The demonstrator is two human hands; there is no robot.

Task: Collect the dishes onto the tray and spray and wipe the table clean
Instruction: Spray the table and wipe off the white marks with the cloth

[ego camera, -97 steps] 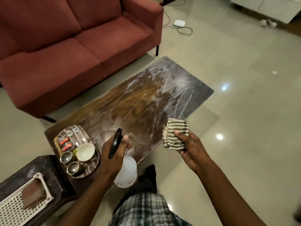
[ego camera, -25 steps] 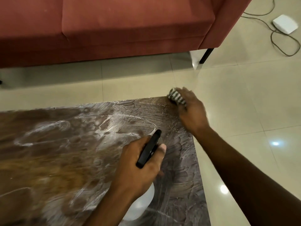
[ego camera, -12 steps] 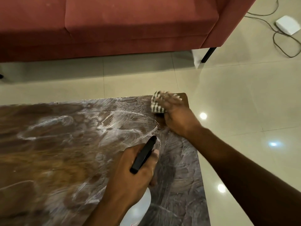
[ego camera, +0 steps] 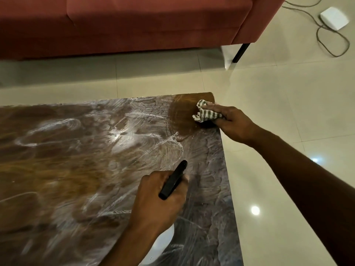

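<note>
The wooden table [ego camera: 80, 169] is covered in white foamy smears, except for a bare brown patch at its far right corner. My right hand [ego camera: 233, 122] grips a bunched striped cloth [ego camera: 205, 113] and presses it on that corner, close to the table's right edge. My left hand [ego camera: 159, 200] holds the white spray bottle [ego camera: 162, 244] by its black trigger head [ego camera: 173, 179], above the table's near right part. The bottle's body is mostly hidden under my hand. The tray and dishes are out of view.
A red sofa [ego camera: 134, 24] runs along the far side, with a strip of tiled floor [ego camera: 288, 104] between it and the table. Its black leg [ego camera: 241, 52] stands at the upper right. A white box with a cable [ego camera: 334, 18] lies on the floor beyond.
My right hand has swept the cloth from left of the corner back to the table's right edge, leaving a wiped brown patch. My left hand with the bottle has barely moved.
</note>
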